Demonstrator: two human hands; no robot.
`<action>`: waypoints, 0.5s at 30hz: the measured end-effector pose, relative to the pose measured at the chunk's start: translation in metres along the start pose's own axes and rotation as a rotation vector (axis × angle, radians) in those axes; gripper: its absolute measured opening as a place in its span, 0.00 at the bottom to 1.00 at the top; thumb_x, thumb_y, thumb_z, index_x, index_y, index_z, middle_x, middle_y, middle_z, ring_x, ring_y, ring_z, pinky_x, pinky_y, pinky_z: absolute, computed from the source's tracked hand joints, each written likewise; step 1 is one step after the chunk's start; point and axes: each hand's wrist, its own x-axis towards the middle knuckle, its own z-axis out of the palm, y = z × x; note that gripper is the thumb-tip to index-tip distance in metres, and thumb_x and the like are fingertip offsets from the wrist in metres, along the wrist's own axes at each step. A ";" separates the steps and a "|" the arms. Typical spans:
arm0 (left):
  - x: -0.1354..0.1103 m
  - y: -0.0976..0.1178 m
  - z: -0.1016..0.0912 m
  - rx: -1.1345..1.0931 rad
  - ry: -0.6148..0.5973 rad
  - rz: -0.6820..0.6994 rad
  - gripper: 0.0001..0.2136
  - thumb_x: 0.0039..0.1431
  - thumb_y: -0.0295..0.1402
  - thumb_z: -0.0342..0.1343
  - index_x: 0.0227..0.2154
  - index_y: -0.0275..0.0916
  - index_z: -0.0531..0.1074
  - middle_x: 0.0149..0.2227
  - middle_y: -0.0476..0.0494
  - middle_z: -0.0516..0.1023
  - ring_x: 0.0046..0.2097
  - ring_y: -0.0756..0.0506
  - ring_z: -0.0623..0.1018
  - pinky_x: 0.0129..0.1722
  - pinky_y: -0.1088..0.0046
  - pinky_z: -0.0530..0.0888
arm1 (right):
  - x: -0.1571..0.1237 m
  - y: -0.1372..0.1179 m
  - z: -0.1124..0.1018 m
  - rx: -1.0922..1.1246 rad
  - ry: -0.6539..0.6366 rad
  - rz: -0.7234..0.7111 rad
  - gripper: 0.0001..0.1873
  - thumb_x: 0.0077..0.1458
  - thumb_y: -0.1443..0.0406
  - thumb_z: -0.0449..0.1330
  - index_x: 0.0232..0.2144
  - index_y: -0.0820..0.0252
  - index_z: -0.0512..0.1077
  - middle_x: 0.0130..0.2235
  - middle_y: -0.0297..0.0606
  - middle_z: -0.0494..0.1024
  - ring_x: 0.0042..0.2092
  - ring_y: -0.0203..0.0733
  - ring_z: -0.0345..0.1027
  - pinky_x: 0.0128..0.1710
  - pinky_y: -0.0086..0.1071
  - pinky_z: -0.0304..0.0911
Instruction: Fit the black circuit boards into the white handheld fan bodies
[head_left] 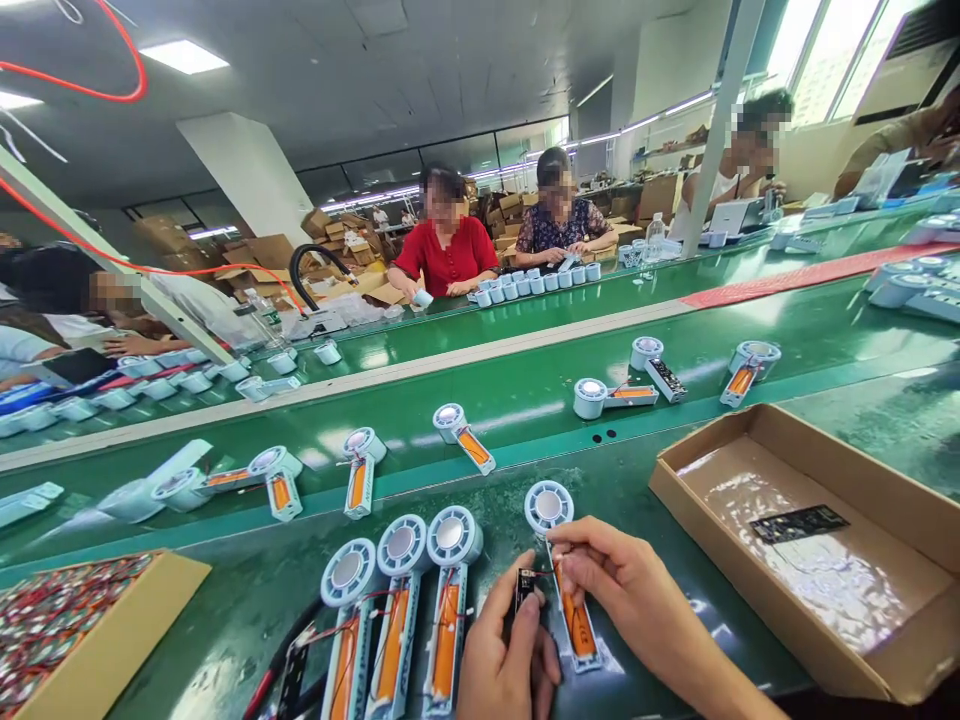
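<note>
Low in the head view, my left hand (510,640) grips a small black circuit board (524,588) between thumb and fingers. My right hand (622,580) is closed, its fingertips pinching a thin red wire (541,573) that runs from the board; the wire's end is hidden. Beneath those fingers lies a pale blue handheld fan body (550,508) with a round silver-centred head and an orange battery (579,630) in its opened handle. Left of my left hand, three similar fan bodies (453,537) lie side by side, with wires and orange batteries exposed.
A shallow cardboard box (720,580) at right holds a black circuit board (799,523). A box of wired parts (150,620) stands at left, near a soldering-iron-like black and red tool (262,690). More fans lie along the green conveyor belt (517,380). Several people work beyond it.
</note>
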 end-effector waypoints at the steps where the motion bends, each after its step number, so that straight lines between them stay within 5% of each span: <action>1: 0.001 -0.001 -0.001 -0.012 -0.007 0.011 0.36 0.59 0.55 0.55 0.62 0.34 0.64 0.17 0.51 0.73 0.13 0.55 0.61 0.13 0.82 0.55 | 0.000 -0.001 0.001 0.021 -0.011 0.046 0.09 0.65 0.63 0.56 0.45 0.56 0.74 0.31 0.32 0.77 0.30 0.36 0.72 0.33 0.27 0.68; 3: 0.002 -0.003 -0.002 -0.035 -0.020 0.044 0.35 0.58 0.54 0.57 0.61 0.33 0.66 0.19 0.50 0.75 0.14 0.56 0.63 0.15 0.82 0.57 | 0.001 -0.003 0.004 -0.065 -0.018 0.033 0.08 0.66 0.63 0.56 0.42 0.57 0.75 0.28 0.31 0.76 0.29 0.36 0.71 0.32 0.27 0.67; 8: 0.003 -0.009 -0.004 -0.129 -0.041 0.066 0.35 0.58 0.54 0.58 0.62 0.35 0.66 0.19 0.50 0.75 0.14 0.56 0.63 0.15 0.81 0.58 | 0.001 0.001 0.010 -0.467 -0.038 -0.274 0.14 0.67 0.68 0.51 0.38 0.57 0.77 0.34 0.36 0.78 0.34 0.38 0.72 0.34 0.28 0.64; 15: 0.001 -0.013 -0.002 -0.215 -0.051 0.077 0.36 0.60 0.54 0.56 0.63 0.33 0.62 0.19 0.49 0.76 0.13 0.55 0.64 0.13 0.83 0.59 | -0.001 0.005 0.012 -0.571 -0.054 -0.360 0.15 0.69 0.68 0.49 0.37 0.56 0.75 0.36 0.38 0.77 0.37 0.39 0.74 0.35 0.28 0.67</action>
